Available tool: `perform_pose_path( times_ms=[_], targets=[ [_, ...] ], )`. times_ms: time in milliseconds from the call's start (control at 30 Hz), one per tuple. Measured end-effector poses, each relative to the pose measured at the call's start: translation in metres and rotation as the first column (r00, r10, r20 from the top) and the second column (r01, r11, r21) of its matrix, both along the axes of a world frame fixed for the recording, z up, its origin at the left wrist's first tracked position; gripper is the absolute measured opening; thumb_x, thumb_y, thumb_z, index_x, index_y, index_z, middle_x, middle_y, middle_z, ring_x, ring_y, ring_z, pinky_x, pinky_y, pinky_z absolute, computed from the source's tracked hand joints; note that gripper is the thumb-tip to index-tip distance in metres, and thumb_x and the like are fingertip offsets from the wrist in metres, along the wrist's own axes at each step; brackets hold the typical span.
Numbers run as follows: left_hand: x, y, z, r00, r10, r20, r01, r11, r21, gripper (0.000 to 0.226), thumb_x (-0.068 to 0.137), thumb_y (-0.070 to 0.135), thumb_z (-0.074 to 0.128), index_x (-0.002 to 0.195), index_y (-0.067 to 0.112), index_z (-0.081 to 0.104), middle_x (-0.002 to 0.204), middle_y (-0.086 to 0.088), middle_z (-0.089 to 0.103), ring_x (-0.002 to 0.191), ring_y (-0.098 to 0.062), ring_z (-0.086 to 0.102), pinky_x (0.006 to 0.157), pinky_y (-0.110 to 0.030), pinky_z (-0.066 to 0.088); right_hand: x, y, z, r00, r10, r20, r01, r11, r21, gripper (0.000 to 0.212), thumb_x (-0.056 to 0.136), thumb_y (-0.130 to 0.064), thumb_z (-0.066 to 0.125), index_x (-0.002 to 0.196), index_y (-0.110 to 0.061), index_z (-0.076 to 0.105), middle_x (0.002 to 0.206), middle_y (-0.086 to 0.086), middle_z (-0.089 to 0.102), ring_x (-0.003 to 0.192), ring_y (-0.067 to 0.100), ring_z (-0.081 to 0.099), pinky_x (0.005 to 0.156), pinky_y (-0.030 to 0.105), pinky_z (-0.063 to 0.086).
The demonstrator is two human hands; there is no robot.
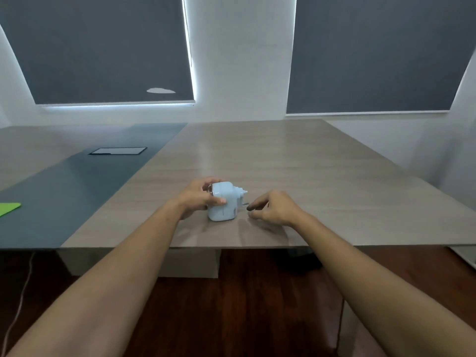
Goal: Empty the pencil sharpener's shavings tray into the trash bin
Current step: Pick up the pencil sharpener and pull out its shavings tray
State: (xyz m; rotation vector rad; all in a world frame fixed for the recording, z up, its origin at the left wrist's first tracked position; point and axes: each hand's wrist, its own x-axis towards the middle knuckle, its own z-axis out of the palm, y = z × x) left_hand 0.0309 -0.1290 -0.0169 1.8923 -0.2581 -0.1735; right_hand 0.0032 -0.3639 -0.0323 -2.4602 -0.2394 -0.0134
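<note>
A pale blue pencil sharpener (224, 202) stands on the wooden table (283, 161) near its front edge. My left hand (201, 197) grips its left side, thumb across the front and fingers over the top. My right hand (275, 208) rests just right of the sharpener, with thumb and forefinger pinched on the dark knob of the crank handle (249, 207). The shavings tray cannot be told apart from the sharpener's body. No trash bin shows in the view.
A dark blue-grey strip (77, 191) runs along the table's left part, with a rectangular cable hatch (118, 151) in it. A green sheet (9, 208) lies at the far left. Dark wooden floor (244, 318) and a white cable (20, 300) lie below the table edge.
</note>
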Motion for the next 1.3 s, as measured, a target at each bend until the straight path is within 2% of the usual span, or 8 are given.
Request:
perform_pose_path(
  times_ms=[67, 267, 467, 700, 767, 933, 1167, 1300],
  targets=[
    [0.001, -0.009, 0.0, 0.999, -0.046, -0.018, 0.046, 0.999, -0.025, 0.048, 0.076, 0.001, 0.075, 0.111, 0.031, 0.064, 0.111, -0.002, 0.063, 0.1, -0.017, 0.06, 0.091, -0.044, 0.051, 0.003, 0.003, -0.003, 1.0, 0.012, -0.01, -0.012, 1.0, -0.025, 0.03, 0.074, -0.03, 0.075, 0.103, -0.023, 0.079, 0.089, -0.011, 0.074, 0.07, -0.005, 0.059, 0.058, -0.001, 0.036],
    [0.007, -0.014, -0.002, 0.993, -0.107, -0.051, 0.103, 0.991, -0.08, 0.046, 0.076, -0.002, 0.074, 0.106, 0.032, 0.066, 0.106, 0.001, 0.065, 0.1, -0.017, 0.061, 0.09, -0.044, 0.052, 0.01, 0.003, -0.009, 0.999, -0.049, -0.012, 0.049, 0.999, 0.019, 0.062, 0.066, -0.036, 0.081, 0.125, -0.023, 0.067, 0.096, -0.009, 0.072, 0.087, 0.006, 0.061, 0.077, 0.018, 0.042],
    [0.009, -0.011, -0.003, 0.989, -0.134, -0.064, 0.123, 0.981, -0.148, 0.053, 0.064, 0.006, 0.078, 0.111, 0.029, 0.067, 0.11, 0.0, 0.065, 0.102, -0.018, 0.063, 0.085, -0.04, 0.056, 0.018, -0.001, -0.001, 0.998, -0.007, -0.068, 0.023, 0.971, 0.238, 0.079, 0.055, -0.032, 0.093, 0.127, -0.018, 0.064, 0.113, 0.0, 0.073, 0.095, 0.006, 0.063, 0.064, 0.006, 0.037],
    [0.013, -0.008, -0.005, 0.983, -0.167, -0.081, 0.151, 0.973, -0.177, 0.053, 0.067, 0.0, 0.078, 0.111, 0.028, 0.069, 0.114, -0.004, 0.063, 0.105, -0.022, 0.061, 0.079, -0.036, 0.056, 0.021, 0.006, -0.008, 0.992, 0.099, -0.074, -0.062, 0.914, 0.402, 0.093, 0.052, -0.01, 0.094, 0.135, -0.016, 0.053, 0.123, 0.005, 0.069, 0.114, 0.018, 0.064, 0.091, 0.03, 0.05],
    [0.015, -0.008, -0.004, 0.981, -0.174, -0.088, 0.157, 0.972, -0.175, 0.052, 0.069, -0.002, 0.078, 0.111, 0.028, 0.07, 0.113, -0.005, 0.063, 0.105, -0.023, 0.061, 0.077, -0.035, 0.056, 0.023, 0.008, -0.009, 0.991, 0.122, -0.054, -0.088, 0.902, 0.423, 0.088, 0.052, -0.009, 0.094, 0.131, -0.017, 0.056, 0.12, 0.005, 0.07, 0.105, 0.015, 0.067, 0.086, 0.033, 0.053],
    [0.016, -0.007, -0.003, 0.978, -0.185, -0.093, 0.168, 0.972, -0.166, 0.054, 0.069, -0.002, 0.078, 0.113, 0.028, 0.069, 0.115, -0.005, 0.062, 0.106, -0.023, 0.062, 0.077, -0.035, 0.057, 0.027, 0.006, -0.01, 0.986, 0.157, -0.061, -0.119, 0.904, 0.41, 0.08, 0.056, -0.011, 0.093, 0.128, -0.018, 0.058, 0.117, 0.003, 0.07, 0.061, -0.009, 0.056, 0.068, 0.018, 0.043],
    [0.013, -0.009, -0.002, 0.979, -0.191, -0.078, 0.177, 0.972, -0.153, 0.055, 0.073, -0.007, 0.073, 0.118, 0.024, 0.065, 0.114, -0.005, 0.062, 0.102, -0.02, 0.062, 0.08, -0.034, 0.056, 0.029, -0.005, -0.014, 0.987, 0.136, -0.084, -0.093, 0.917, 0.388, 0.085, 0.054, -0.019, 0.094, 0.132, -0.022, 0.059, 0.119, -0.003, 0.07, 0.067, 0.004, 0.054, 0.082, 0.033, 0.054],
    [0.01, -0.011, -0.001, 0.98, -0.183, -0.08, 0.171, 0.976, -0.136, 0.057, 0.075, -0.008, 0.071, 0.123, 0.023, 0.062, 0.117, -0.005, 0.06, 0.105, -0.02, 0.06, 0.085, -0.034, 0.055, 0.024, -0.024, -0.012, 0.989, 0.107, -0.103, -0.059, 0.92, 0.387, 0.075, 0.055, -0.015, 0.094, 0.125, -0.019, 0.066, 0.114, -0.001, 0.072, 0.065, 0.003, 0.058, 0.061, 0.019, 0.051]
  ],
)
